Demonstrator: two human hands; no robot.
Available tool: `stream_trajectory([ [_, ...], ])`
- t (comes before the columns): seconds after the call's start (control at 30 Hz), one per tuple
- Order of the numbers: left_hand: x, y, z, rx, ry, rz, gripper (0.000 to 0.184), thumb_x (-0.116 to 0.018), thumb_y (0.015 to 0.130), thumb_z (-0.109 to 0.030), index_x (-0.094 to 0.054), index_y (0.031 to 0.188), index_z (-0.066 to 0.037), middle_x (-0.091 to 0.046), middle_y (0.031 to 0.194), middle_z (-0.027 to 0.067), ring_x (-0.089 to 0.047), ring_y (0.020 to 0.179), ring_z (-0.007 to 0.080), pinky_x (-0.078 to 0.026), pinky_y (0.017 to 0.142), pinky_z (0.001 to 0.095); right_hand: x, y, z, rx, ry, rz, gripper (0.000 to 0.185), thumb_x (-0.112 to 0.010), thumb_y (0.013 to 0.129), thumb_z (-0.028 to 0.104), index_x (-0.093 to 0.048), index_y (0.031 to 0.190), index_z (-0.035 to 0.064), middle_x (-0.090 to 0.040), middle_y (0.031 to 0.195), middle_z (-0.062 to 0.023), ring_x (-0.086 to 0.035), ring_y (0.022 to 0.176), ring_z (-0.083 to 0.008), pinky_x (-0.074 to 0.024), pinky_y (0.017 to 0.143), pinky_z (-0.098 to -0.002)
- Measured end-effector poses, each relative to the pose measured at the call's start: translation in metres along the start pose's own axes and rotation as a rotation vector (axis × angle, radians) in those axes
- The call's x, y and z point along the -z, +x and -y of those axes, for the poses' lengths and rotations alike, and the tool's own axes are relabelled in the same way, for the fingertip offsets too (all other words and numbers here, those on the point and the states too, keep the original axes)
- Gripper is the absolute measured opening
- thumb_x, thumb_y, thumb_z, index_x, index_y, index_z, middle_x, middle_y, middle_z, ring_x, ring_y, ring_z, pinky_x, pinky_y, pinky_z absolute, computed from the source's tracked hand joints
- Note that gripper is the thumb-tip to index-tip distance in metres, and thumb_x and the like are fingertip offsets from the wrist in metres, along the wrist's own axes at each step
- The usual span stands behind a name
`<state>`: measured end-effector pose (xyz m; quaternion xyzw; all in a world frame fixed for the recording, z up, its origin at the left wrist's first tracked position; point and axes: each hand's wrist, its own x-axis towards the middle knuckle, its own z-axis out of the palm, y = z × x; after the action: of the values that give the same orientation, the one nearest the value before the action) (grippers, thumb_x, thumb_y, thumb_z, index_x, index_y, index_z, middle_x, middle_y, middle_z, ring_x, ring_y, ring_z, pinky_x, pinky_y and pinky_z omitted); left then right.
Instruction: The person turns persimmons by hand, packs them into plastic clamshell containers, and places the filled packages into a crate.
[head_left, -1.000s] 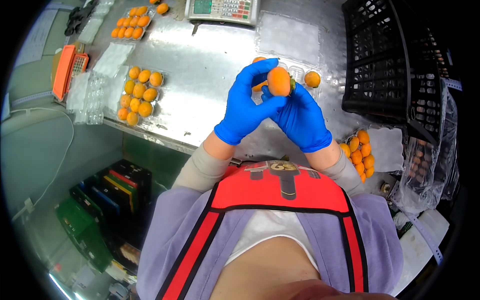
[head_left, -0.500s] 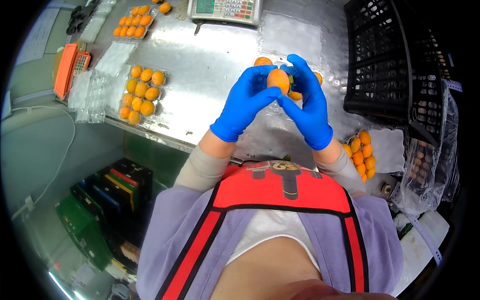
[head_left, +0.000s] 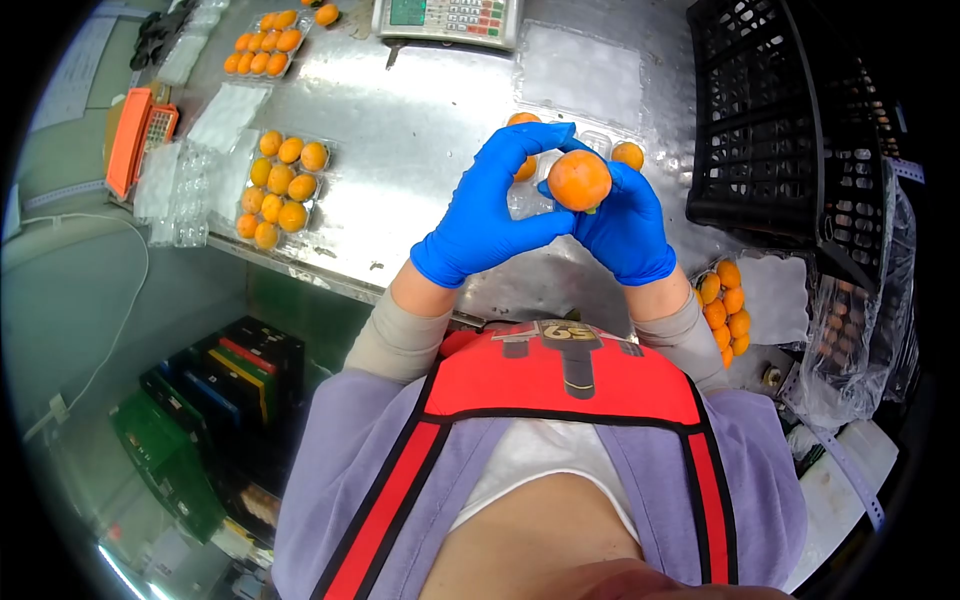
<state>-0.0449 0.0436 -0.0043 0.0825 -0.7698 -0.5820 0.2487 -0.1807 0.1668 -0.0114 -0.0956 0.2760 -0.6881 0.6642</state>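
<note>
An orange persimmon [head_left: 579, 181] with a bit of green at its lower edge is held above a clear plastic tray [head_left: 530, 203]. My right hand [head_left: 628, 228], in a blue glove, is closed around the fruit from below and the right. In a matching glove, my left hand [head_left: 492, 205] curves around the fruit's left side, its thumb and forefinger spread apart. Whether a left fingertip touches the fruit is hard to see. Behind my hands, a loose persimmon [head_left: 628, 155] sits on the right of the tray, and others show partly on the left.
Filled persimmon trays stand at left [head_left: 282, 185], far left [head_left: 262, 45] and right [head_left: 728, 310]. A weighing scale [head_left: 447, 20] is at the back of the metal table [head_left: 400, 130]. A black crate [head_left: 755, 130] rises on the right. An orange-framed calculator [head_left: 135, 140] lies left.
The persimmon has turned, its green part going from the right side to the bottom, and moved slightly right and down. My left fingers have spread away from it; my right hand has closed lower around it.
</note>
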Motion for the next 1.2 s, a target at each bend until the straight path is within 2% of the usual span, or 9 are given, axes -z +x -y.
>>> stream_trajectory([
  [0.37,-0.005,0.002,-0.007,0.050,-0.069,0.001,0.056,-0.073,0.070,-0.011,-0.051,0.121,-0.008,-0.055,0.120,0.0077,-0.051,0.113,0.0220,-0.038,0.097,0.0362,-0.002,-0.001,0.001,0.009,-0.128,-0.067,0.049,-0.044,0.091,0.032,-0.041,0.132,0.0052,-0.053,0.119,-0.0121,-0.051,0.111,-0.0218,-0.0402,0.096,-0.0343],
  [0.43,-0.005,0.002,-0.005,0.005,0.296,-0.065,0.056,-0.074,0.067,-0.013,-0.054,0.119,-0.010,-0.058,0.111,0.0079,-0.056,0.101,0.0247,-0.043,0.089,0.0362,0.003,0.000,-0.002,0.358,-0.713,-0.198,0.051,-0.054,0.088,0.024,-0.039,0.134,0.0073,-0.054,0.113,-0.0095,-0.051,0.107,-0.0184,-0.0403,0.093,-0.0326],
  [0.47,-0.007,0.001,-0.001,0.011,0.312,-0.073,0.056,-0.074,0.067,-0.013,-0.054,0.119,-0.010,-0.058,0.111,0.0079,-0.056,0.101,0.0247,-0.043,0.089,0.0362,0.004,0.002,-0.004,0.355,-0.705,-0.181,0.051,-0.054,0.088,0.024,-0.039,0.134,0.0073,-0.054,0.113,-0.0095,-0.051,0.107,-0.0184,-0.0403,0.093,-0.0326],
  [0.53,-0.010,0.002,0.007,-0.116,0.432,-0.112,0.056,-0.075,0.063,-0.014,-0.057,0.116,-0.011,-0.059,0.103,0.0083,-0.056,0.094,0.0277,-0.044,0.082,0.0366,0.008,0.008,-0.009,0.489,-1.070,-0.178,0.056,-0.060,0.084,0.014,-0.038,0.135,0.0078,-0.053,0.109,-0.0079,-0.051,0.103,-0.0158,-0.0403,0.091,-0.0308],
  [0.67,-0.001,0.002,0.028,-0.021,0.515,-0.108,0.055,-0.076,0.062,-0.021,-0.059,0.113,-0.012,-0.060,0.102,0.0075,-0.056,0.094,0.0285,-0.045,0.084,0.0384,0.021,0.023,0.003,0.470,-0.863,-0.403,0.041,-0.055,0.088,0.014,-0.047,0.127,0.0043,-0.058,0.107,-0.0061,-0.051,0.101,-0.0141,-0.0403,0.089,-0.0277],
  [0.8,0.059,0.014,0.107,0.259,0.534,-0.422,0.055,-0.077,0.065,-0.024,-0.059,0.113,-0.006,-0.062,0.106,0.0117,-0.058,0.100,0.0259,-0.046,0.088,0.0367,0.030,0.014,0.019,0.412,-0.833,-0.562,0.038,-0.050,0.092,0.021,-0.049,0.125,0.0031,-0.059,0.107,-0.0065,-0.053,0.101,-0.0139,-0.0381,0.090,-0.0261],
  [0.93,0.142,0.017,0.173,0.369,0.734,-0.670,0.056,-0.075,0.067,-0.027,-0.058,0.114,-0.004,-0.062,0.108,0.0157,-0.059,0.100,0.0286,-0.047,0.087,0.0373,0.059,-0.002,0.021,0.423,-0.852,-0.609,0.037,-0.050,0.092,0.019,-0.050,0.124,0.0017,-0.059,0.106,-0.0049,-0.052,0.102,-0.0127,-0.0385,0.090,-0.0257],
  [1.07,0.207,0.021,0.193,0.610,1.054,-0.610,0.061,-0.073,0.066,-0.037,-0.056,0.119,-0.012,-0.059,0.113,0.0165,-0.058,0.102,0.0330,-0.046,0.087,0.0421,0.096,-0.027,0.016,0.407,-0.879,-0.695,0.035,-0.056,0.089,0.012,-0.052,0.122,0.0015,-0.057,0.105,-0.0030,-0.053,0.096,-0.0101,-0.0412,0.084,-0.0223],
  [1.2,0.224,0.018,0.195,0.670,1.093,-0.669,0.064,-0.072,0.067,-0.040,-0.053,0.122,-0.013,-0.058,0.116,0.0155,-0.056,0.105,0.0323,-0.046,0.088,0.0423,0.115,-0.045,0.011,0.409,-0.878,-0.741,0.035,-0.056,0.088,0.009,-0.051,0.123,0.0034,-0.058,0.102,-0.0027,-0.053,0.095,-0.0087,-0.0416,0.083,-0.0214],
])
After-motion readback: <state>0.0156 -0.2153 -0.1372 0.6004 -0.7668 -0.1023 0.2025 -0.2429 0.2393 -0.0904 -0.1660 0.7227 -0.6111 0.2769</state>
